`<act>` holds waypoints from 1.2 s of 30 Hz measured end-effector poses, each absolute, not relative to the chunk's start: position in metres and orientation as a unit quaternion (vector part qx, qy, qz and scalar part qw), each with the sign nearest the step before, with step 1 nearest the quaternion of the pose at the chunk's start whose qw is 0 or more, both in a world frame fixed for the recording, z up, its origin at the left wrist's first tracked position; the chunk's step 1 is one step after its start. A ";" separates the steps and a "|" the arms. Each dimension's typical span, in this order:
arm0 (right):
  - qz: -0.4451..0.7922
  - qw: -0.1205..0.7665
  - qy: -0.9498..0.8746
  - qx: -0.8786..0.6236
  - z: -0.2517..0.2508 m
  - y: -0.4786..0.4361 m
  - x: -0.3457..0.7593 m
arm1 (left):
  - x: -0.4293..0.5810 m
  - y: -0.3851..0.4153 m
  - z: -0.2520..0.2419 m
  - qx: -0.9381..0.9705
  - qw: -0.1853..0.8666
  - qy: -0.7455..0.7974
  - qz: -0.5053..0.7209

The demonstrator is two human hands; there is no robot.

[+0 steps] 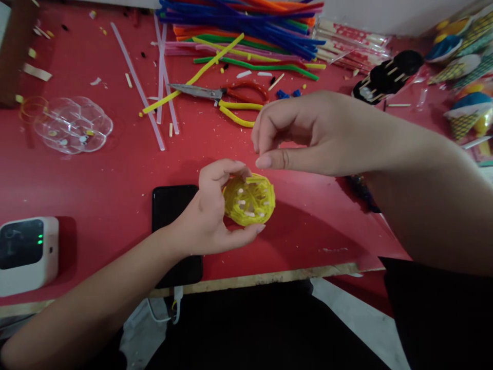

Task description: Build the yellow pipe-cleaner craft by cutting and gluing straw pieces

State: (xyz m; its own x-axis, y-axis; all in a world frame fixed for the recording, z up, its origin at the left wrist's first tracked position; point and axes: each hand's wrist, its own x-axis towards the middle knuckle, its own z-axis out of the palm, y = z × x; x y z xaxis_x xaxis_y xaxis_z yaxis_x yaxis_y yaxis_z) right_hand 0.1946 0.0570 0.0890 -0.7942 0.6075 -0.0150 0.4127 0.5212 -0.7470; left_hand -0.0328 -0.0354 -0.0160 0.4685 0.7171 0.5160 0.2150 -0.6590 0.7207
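Note:
My left hand (211,210) is closed around a small round yellow basket (271,205) that looks wound from fuzzy pipe cleaners. Several pale stick ends poke up inside its rim. Thumb and fingers grip it from the left side, just above the red table (304,221). Above and to the right of the basket hovers my right hand (292,139), its fingers curled and the thumb close to the forefinger in a pinch. Anything between those fingertips is hidden or too small to make out. Behind the right hand lie pliers (204,92) with red and yellow handles, close to a bent yellow pipe cleaner (215,61).
Coloured pipe cleaners (246,25) are heaped at the back, beside packaged sticks (346,43). A black figure with sticks (389,77) stands right. Left are a clear flower-shaped tray (73,123), glue sticks (136,85) and a white device (48,257). A phone (173,205) lies under my left wrist.

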 end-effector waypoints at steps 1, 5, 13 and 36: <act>0.388 0.131 -0.862 -0.300 0.090 0.056 0.195 | -0.033 -0.036 -0.016 0.803 0.298 0.291 0.426; 0.383 0.146 -0.869 -0.278 0.086 0.053 0.193 | -0.032 -0.035 -0.013 0.802 0.290 0.301 0.426; 0.384 0.142 -0.880 -0.242 0.073 0.052 0.190 | -0.034 -0.035 -0.013 0.806 0.295 0.303 0.414; 0.331 0.445 -0.729 -0.402 0.044 -0.026 0.193 | -0.035 -0.041 -0.023 0.768 0.260 0.342 0.474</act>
State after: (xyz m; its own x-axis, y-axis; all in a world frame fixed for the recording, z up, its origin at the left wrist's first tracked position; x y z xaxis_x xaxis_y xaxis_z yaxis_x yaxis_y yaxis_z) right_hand 0.1927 -0.0262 0.0438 -0.2805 0.8804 0.3823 0.2923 0.4577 -0.8397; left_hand -0.0354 -0.0410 -0.0234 0.3157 0.7728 0.5506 0.2790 -0.6302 0.7246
